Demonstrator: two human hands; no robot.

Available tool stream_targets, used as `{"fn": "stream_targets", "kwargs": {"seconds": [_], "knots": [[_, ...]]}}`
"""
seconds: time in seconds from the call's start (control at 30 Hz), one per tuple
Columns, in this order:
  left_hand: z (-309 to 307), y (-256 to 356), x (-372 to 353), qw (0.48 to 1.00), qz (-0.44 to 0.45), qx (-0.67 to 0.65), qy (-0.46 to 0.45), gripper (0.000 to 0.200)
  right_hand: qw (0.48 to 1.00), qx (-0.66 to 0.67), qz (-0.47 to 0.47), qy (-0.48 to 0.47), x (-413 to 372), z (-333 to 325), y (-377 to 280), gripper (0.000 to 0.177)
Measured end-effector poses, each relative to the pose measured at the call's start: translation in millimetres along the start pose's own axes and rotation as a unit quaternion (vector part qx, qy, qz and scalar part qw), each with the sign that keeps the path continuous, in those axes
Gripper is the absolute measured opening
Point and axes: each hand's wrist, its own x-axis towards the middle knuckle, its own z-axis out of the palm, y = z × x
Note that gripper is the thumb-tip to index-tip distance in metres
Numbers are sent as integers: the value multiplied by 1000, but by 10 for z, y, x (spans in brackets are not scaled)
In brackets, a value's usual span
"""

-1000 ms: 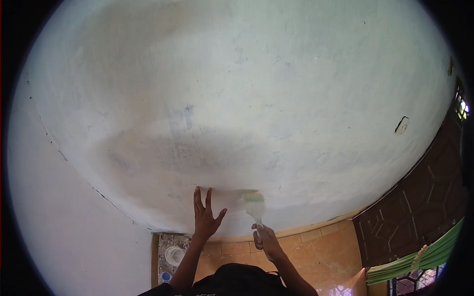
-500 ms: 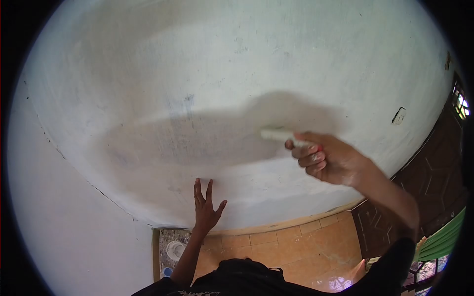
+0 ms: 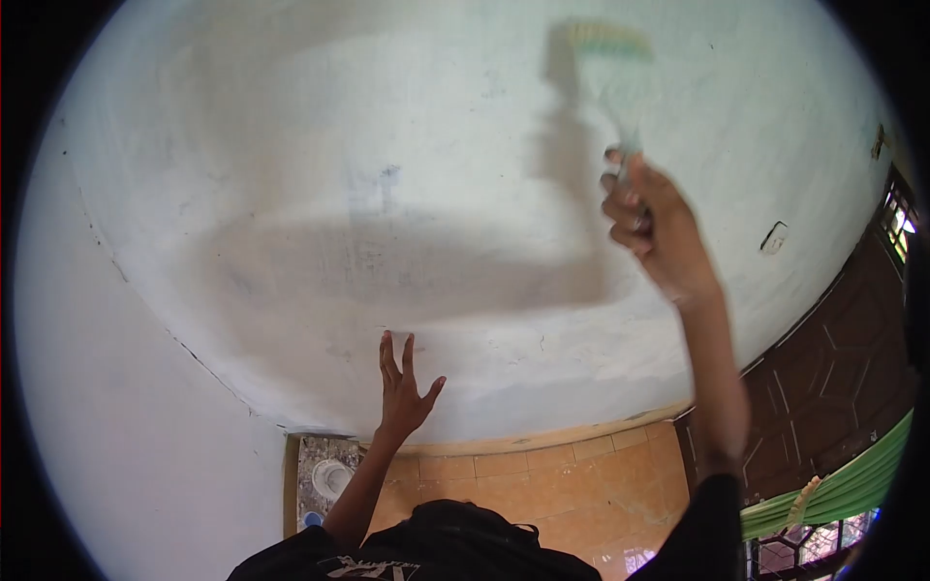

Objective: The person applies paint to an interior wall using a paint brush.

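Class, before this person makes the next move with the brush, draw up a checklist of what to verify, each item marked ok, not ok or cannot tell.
1. Brush held by its handle: ok, in the right hand.
2. Left hand off the brush's patch of wall: ok, its fingertips are at the wall well below.
3. Brush apart from the wall fitting: ok, the fitting is lower and farther right.
4. White container close to the brush: not ok, it is down by the left forearm.
5. Bristles loaded: cannot tell, they are blurred.
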Motion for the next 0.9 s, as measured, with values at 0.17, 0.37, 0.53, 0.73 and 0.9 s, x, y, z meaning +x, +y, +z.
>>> {"fn": "stream_targets", "kwargs": {"seconds": [0.17,0.37,0.53,0.73,0.9], "knots": [[-60,-49,-12,1000,5,-11,-4,93,996,-26,-5,83,-47,-188,1708,40],[-101,-145,-27,999,1,-5,-32,94,990,99,47,88,-848,265,3335,35],[-112,-167,-23,999,15,2,-33,93,990,37,63,124,-1272,355,3288,34],[26,-50,-11,1000,11,6,-17,92,986,-20,-92,138,-225,159,1741,39],[170,60,14,999,-13,12,32,92,986,17,-72,150,-136,10,2030,40]]}}
